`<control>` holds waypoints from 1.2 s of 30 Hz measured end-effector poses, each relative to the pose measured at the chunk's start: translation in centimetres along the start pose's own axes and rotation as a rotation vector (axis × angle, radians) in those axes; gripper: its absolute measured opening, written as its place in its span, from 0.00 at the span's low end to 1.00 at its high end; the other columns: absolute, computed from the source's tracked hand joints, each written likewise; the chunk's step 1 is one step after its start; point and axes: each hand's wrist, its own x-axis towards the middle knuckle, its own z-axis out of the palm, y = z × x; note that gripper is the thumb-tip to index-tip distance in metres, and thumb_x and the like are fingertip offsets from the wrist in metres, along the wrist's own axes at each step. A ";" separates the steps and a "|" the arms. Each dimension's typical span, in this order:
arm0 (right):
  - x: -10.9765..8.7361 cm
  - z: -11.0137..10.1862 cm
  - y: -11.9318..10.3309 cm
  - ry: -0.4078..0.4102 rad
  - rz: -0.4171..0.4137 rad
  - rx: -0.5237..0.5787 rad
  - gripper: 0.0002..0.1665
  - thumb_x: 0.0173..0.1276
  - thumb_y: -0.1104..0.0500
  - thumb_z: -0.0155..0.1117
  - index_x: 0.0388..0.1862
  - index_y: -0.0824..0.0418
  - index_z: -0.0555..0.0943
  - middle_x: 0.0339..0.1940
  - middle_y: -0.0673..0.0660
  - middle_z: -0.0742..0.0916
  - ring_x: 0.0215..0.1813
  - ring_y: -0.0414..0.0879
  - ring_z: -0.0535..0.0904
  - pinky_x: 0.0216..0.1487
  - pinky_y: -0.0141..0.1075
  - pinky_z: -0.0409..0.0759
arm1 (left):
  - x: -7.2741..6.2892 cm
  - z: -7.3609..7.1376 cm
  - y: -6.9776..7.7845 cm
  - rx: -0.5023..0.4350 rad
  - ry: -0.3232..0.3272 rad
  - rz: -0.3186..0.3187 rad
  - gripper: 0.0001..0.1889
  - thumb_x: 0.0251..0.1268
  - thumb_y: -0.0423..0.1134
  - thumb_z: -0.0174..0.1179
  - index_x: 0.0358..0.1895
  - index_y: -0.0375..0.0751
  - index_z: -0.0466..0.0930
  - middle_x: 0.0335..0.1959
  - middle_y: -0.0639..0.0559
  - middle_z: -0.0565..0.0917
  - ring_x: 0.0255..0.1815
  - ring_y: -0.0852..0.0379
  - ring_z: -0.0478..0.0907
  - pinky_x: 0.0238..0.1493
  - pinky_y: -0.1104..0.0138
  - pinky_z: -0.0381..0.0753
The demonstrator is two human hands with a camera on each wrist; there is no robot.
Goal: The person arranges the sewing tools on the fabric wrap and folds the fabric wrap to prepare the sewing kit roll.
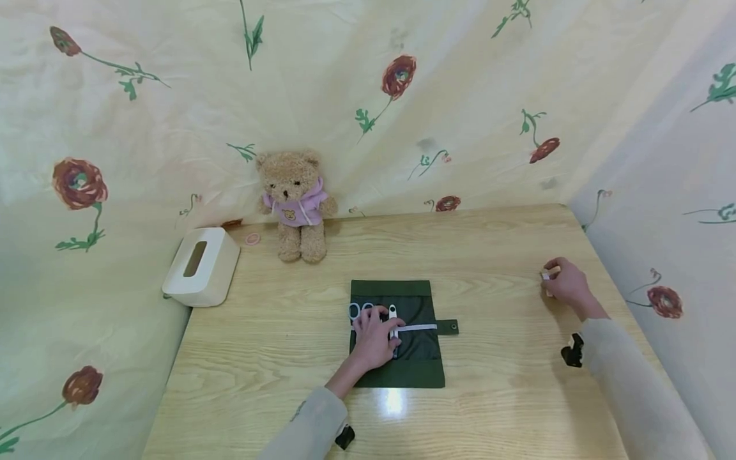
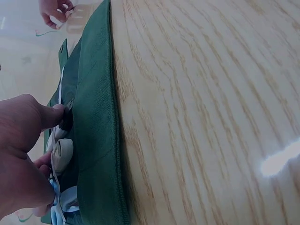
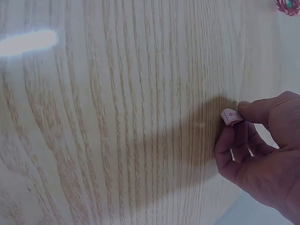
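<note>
A dark green fabric tool roll (image 1: 397, 377) lies unfolded on the wooden table, a white elastic band across it. Over its left half is my left hand (image 1: 374, 338), thumb and index finger pinching a slim white-handled tool (image 1: 393, 313) at the band. White-ringed scissors (image 1: 354, 311) sit beside the fingers, partly covered by them. In the left wrist view, the thumb presses on a dark part near a white loop-shaped handle (image 2: 63, 154). Far to the right, my right hand (image 1: 566, 284) pinches a small white piece with red print (image 3: 231, 116) just above the tabletop; fingers hide most of it.
A teddy bear (image 1: 296, 204) in a lilac hoodie stands at the back edge. To its left is a white tissue box (image 1: 213, 275), with a small pink ring (image 1: 252, 239) between them. The roll's snap strap (image 1: 447, 327) points right. Flowered cloth hangs behind the table (image 1: 494, 409).
</note>
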 end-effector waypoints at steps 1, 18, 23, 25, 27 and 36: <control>-0.1 0.0 -0.1 0.001 -0.003 0.003 0.26 0.66 0.67 0.57 0.59 0.76 0.64 0.38 0.68 0.80 0.28 0.47 0.78 0.27 0.38 0.78 | 0.1 -0.1 0.1 0.000 -0.008 -0.008 0.15 0.63 0.38 0.68 0.52 0.54 0.84 0.62 0.42 0.67 0.61 0.41 0.57 0.56 0.42 0.55; -1.7 2.1 -3.6 -0.048 -0.123 0.243 0.27 0.76 0.65 0.53 0.68 0.79 0.64 0.49 0.71 0.74 0.38 0.42 0.78 0.37 0.37 0.83 | 0.0 -0.6 1.0 -0.040 -0.047 -0.082 0.12 0.64 0.36 0.67 0.48 0.51 0.81 0.62 0.42 0.65 0.62 0.40 0.56 0.58 0.40 0.55; -2.1 3.2 -5.1 -0.073 -0.142 0.353 0.26 0.76 0.67 0.54 0.68 0.79 0.64 0.47 0.70 0.74 0.38 0.40 0.79 0.38 0.37 0.83 | 0.0 -0.4 0.9 -0.053 -0.050 -0.084 0.12 0.63 0.36 0.67 0.48 0.51 0.81 0.63 0.42 0.65 0.62 0.39 0.56 0.58 0.40 0.56; -2.3 3.7 -5.7 -0.081 -0.147 0.381 0.26 0.76 0.68 0.55 0.67 0.79 0.64 0.47 0.70 0.74 0.38 0.40 0.79 0.39 0.37 0.83 | 0.1 -0.3 0.9 -0.055 -0.048 -0.083 0.12 0.63 0.36 0.68 0.48 0.51 0.81 0.63 0.42 0.65 0.62 0.39 0.56 0.57 0.40 0.56; -2.5 4.2 -6.2 -0.093 -0.152 0.407 0.26 0.75 0.68 0.55 0.67 0.79 0.64 0.47 0.69 0.74 0.39 0.41 0.79 0.40 0.38 0.83 | 0.1 -0.3 0.8 -0.055 -0.050 -0.084 0.12 0.63 0.36 0.68 0.47 0.51 0.81 0.63 0.42 0.65 0.62 0.40 0.56 0.57 0.40 0.56; -2.9 6.8 -8.8 -0.153 -0.179 0.465 0.25 0.75 0.68 0.57 0.67 0.77 0.67 0.47 0.70 0.76 0.41 0.44 0.79 0.43 0.41 0.83 | 0.3 -0.5 0.8 -0.047 -0.057 -0.091 0.12 0.62 0.37 0.69 0.47 0.51 0.81 0.61 0.42 0.66 0.61 0.40 0.57 0.58 0.40 0.56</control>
